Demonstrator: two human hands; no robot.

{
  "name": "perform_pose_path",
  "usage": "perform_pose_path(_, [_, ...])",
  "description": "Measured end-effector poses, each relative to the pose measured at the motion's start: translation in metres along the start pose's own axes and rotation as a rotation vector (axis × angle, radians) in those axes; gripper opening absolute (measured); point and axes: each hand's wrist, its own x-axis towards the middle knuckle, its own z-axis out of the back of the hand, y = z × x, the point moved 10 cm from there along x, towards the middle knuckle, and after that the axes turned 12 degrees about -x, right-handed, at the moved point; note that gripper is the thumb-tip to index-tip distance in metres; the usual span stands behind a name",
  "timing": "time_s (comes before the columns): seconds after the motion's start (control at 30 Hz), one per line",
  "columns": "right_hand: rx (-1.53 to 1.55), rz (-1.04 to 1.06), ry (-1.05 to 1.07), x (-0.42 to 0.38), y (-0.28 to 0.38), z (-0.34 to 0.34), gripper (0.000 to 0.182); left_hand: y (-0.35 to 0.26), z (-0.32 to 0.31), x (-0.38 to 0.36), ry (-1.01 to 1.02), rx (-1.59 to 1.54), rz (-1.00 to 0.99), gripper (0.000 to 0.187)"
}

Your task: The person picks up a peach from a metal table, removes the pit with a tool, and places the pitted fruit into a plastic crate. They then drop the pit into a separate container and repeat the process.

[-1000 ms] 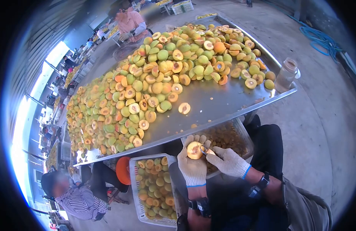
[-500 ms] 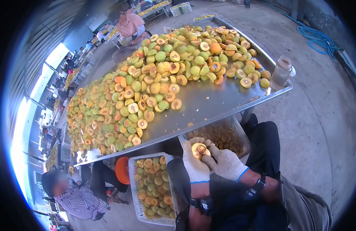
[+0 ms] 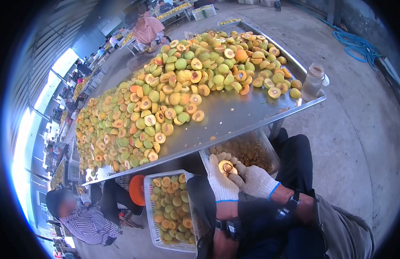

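Note:
My left hand [image 3: 223, 179], in a white knitted glove with a blue cuff edge, is closed around an apricot half [image 3: 226, 167], cut face up. A dark curved line shows on that cut face; whether it is the pit's edge or a thin tool is too small to tell. My right hand [image 3: 257, 180], gloved alike, has its fingers bent together against the fruit's right side. What those fingers grip, if anything, is hidden. Both hands are over the near edge of a white crate [image 3: 275, 162] with brown pits or scraps [image 3: 247, 151] in it.
A metal table [image 3: 221, 123] bears a large heap of apricot halves [image 3: 165, 93]. On its right corner stands a clear jar [image 3: 313, 82]. Below are a crate of halves [image 3: 174, 211] and an orange bucket [image 3: 137, 190]. A co-worker in stripes [image 3: 92, 224] sits left; another person [image 3: 148, 32] is beyond.
Both my hands and the apricot half have shifted very slightly right. The view has moved a little, and the person beyond the table has changed posture.

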Motion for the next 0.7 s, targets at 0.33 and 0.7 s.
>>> perform_pose_path(0.33, [0.015,0.014,0.055,-0.008,0.017,0.007,0.060,-0.022,-0.005,-0.013,-0.003,0.191,-0.081,0.044])
perform_pose_path(0.7, [0.472,-0.017,0.165,-0.014,-0.001,-0.016,0.044,-0.038,-0.030,-0.017,0.218,0.477,-0.279,0.059])
